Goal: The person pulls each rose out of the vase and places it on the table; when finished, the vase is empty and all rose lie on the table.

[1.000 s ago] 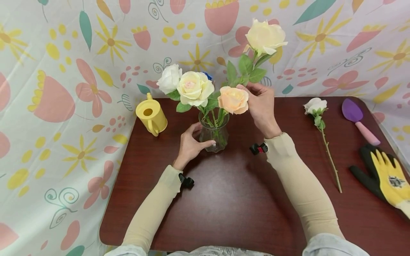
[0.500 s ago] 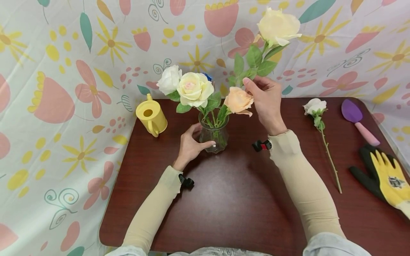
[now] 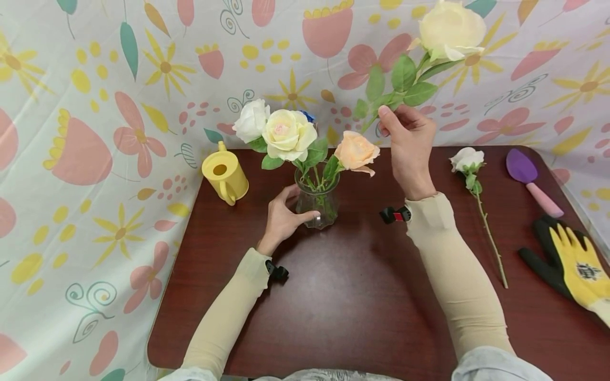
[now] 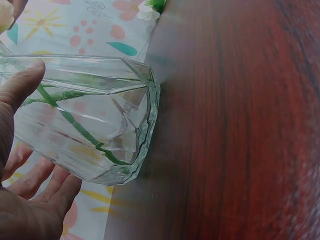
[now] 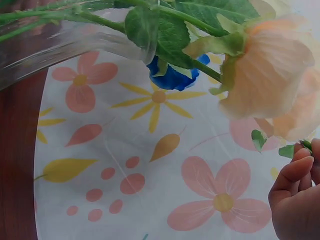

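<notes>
My left hand holds a clear glass vase from its left side, thumb across the front and fingers behind. Green stems cross inside the faceted glass in the left wrist view. A cream rose, a white rose, a peach rose and a partly hidden blue flower stand in it. To the upper right, my right hand pinches the leafy stem of a large pale yellow rose, which leans right. The lower end of that stem is hidden behind the peach rose.
A yellow watering can stands left of the vase. On the right lie a white rose with a long stem, a purple trowel with a pink handle and a yellow-black glove. Flower-printed cloth rises behind the dark red table.
My right hand has moved up and to the right with the pale yellow rose. The peach rose has shifted slightly right. The left hand stays on the vase.
</notes>
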Motion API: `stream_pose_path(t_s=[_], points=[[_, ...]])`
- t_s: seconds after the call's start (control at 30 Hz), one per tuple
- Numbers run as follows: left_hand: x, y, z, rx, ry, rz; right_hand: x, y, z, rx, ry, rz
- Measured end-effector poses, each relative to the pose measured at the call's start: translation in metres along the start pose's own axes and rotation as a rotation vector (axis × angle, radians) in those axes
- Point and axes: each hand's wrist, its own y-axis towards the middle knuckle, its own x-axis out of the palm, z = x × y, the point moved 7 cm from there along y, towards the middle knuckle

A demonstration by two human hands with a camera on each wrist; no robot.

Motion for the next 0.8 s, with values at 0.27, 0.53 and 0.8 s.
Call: stream_pose_path(t_s=[0.27, 0.53, 0.8], points=[[0.0, 0.0, 0.0, -0.003, -0.005, -0.002, -0.008, 0.002, -0.012, -0.082, 0.033, 0.046], [-0.001, 0.001, -0.001, 0.0, -0.018, 0.0, -0.02, 0.007, -0.019, -0.083, 0.183, 0.129], [0.0, 0.0, -0.001, 0.009, -0.013, 0.001, -0.037, 0.013, -0.023, -0.06, 0.266, 0.231]])
